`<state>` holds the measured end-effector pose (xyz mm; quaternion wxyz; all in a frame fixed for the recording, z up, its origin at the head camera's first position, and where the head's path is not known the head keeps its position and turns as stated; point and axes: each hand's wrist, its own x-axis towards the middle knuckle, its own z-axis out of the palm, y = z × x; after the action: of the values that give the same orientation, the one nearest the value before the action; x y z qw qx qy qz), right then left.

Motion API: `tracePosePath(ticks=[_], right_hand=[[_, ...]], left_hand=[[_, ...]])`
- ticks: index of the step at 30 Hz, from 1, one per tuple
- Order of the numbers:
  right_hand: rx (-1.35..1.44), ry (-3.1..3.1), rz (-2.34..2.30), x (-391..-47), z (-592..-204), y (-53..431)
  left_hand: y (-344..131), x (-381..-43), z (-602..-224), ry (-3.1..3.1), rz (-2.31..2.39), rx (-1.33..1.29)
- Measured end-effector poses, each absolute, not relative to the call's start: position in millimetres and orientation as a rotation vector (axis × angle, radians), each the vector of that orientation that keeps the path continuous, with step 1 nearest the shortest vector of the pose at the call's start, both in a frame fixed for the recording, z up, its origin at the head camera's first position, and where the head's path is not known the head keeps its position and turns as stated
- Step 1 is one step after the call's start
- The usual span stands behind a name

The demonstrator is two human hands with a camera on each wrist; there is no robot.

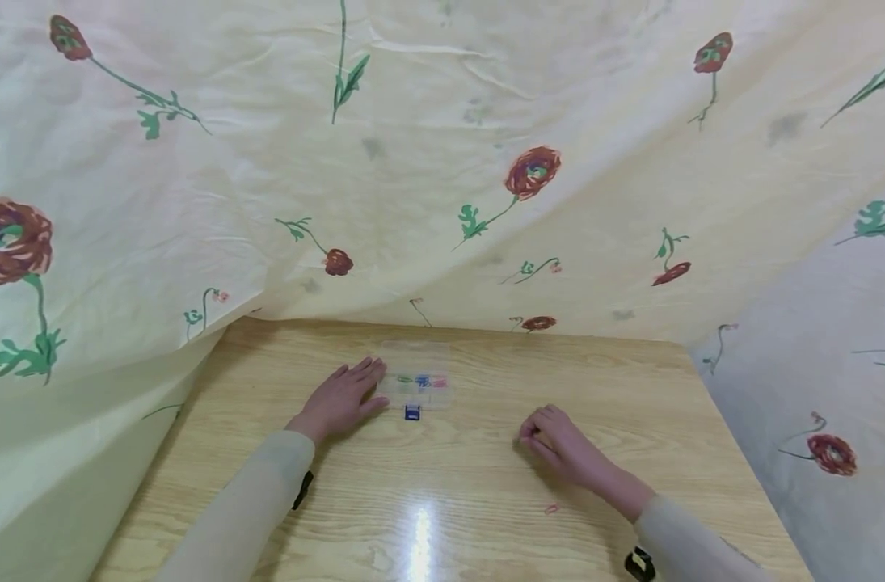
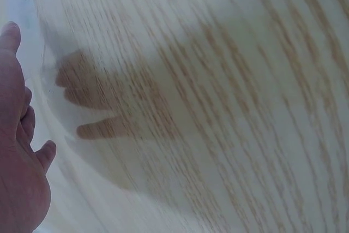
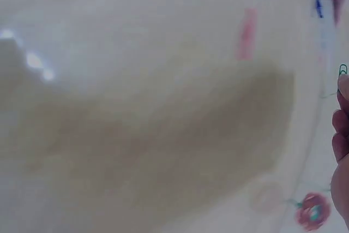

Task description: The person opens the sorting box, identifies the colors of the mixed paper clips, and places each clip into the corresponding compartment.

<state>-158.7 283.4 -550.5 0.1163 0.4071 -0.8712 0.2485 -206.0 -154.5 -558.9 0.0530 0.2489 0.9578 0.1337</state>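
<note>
A clear plastic compartment box lies with its lid raised toward the back; small green, blue and pink pieces sit in its compartments. A dark blue clasp-like piece is at its front edge. My left hand rests at the box's left side, fingers spread and fairly straight. Right of the box, my right hand is held over the table with its fingers curled. Its fingertips pinch a green paper clip, seen in the right wrist view. Below that hand, a pink paper clip lies on the wood.
The light wooden table reaches back to a hanging cream cloth with a flower print, which also drapes along the left and right sides. A bright light reflection shows at the table's front middle.
</note>
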Motion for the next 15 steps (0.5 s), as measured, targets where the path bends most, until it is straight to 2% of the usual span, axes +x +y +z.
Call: tracePosePath(ticks=[15], right_hand=[[1.231,-2.686,0.879,-230,-517,167]], left_hand=[[-155,-205,-560,2.904,0.437,0.743]])
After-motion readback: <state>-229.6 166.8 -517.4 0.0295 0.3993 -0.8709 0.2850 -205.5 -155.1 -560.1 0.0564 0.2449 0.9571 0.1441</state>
